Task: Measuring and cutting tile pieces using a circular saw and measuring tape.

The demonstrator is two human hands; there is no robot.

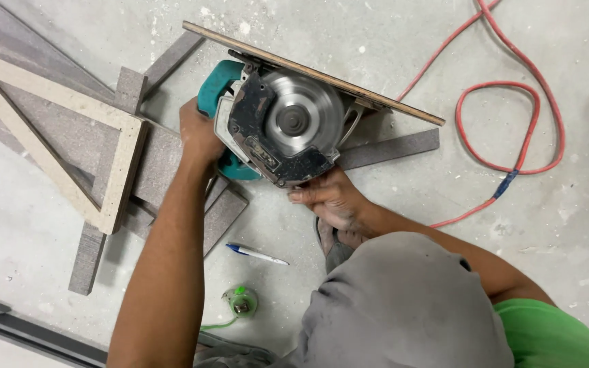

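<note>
A teal and black circular saw (274,126) lies tilted on its side over the concrete floor, its round steel blade (298,119) facing up. My left hand (199,133) is closed around the saw's teal handle. My right hand (332,197) grips the black blade guard at the saw's lower edge. A thin wooden board (376,95) runs edge-on along the saw's base plate, slanting from upper left to lower right.
Grey board offcuts (386,148) lie under and beside the saw. A pale triangular frame (69,129) rests on them at left. A red power cord (512,123) loops at right. A blue and white pen (257,254) and a green tape measure (240,301) lie near my knee (403,307).
</note>
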